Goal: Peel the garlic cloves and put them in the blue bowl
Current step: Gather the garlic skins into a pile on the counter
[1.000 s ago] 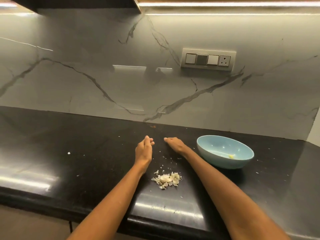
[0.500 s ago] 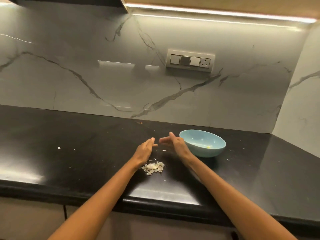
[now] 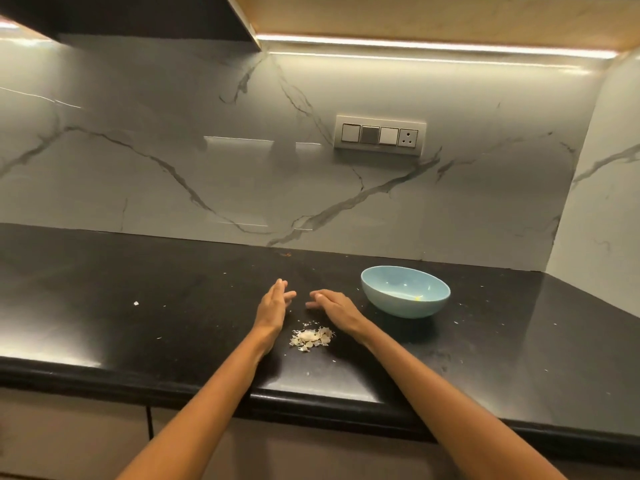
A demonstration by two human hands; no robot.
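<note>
Two open hands over a black counter [image 3: 104,306], peels between the wrists, bowl at 3 o'clock.

The left hand [image 3: 273,306] stands on edge with straight fingers, holding nothing; the right hand [image 3: 334,306] lies palm down, fingers spread loosely, also holding nothing. The hands are near each other but apart. A heap of garlic peels [image 3: 311,338] sits at 6 o'clock from the gap between them. The blue bowl [image 3: 405,292] stands just right of the right hand, a small yellowish bit inside; whether that is a clove I cannot tell. Loose flakes dot the counter. A switch plate [image 3: 379,136] is on the marble wall at 12 o'clock.
</note>
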